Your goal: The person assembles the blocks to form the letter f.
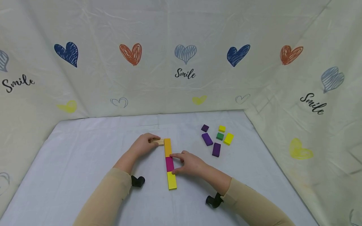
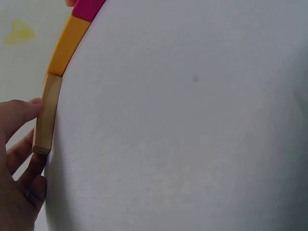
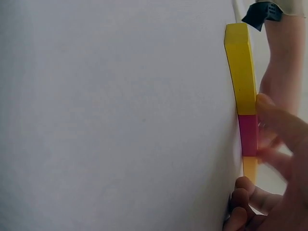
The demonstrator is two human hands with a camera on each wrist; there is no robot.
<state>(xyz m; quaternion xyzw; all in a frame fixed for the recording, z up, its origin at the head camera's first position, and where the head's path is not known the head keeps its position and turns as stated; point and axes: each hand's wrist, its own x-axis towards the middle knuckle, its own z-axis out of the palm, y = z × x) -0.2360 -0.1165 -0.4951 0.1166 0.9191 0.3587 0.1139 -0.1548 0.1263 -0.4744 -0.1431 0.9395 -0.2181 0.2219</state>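
Observation:
Three blocks lie end to end in a row in the head view: an orange block (image 1: 167, 147) farthest, a magenta block (image 1: 169, 164) in the middle and a yellow block (image 1: 171, 181) nearest. My left hand (image 1: 142, 145) pinches a plain wooden block (image 2: 48, 115) between thumb and fingers, with its end against the far part of the orange block. From the right side, my right hand (image 1: 192, 164) touches the row. Its index fingertip is at the orange and magenta joint, its thumb at the magenta and yellow joint, both fairly straight.
Farther back on the right lie loose blocks: several purple ones (image 1: 216, 150), a green one (image 1: 220, 136) and two yellow ones (image 1: 228, 139). A white cloth (image 1: 93, 163) covers the table. A curtain (image 1: 158, 84) printed with hearts stands behind and at the sides.

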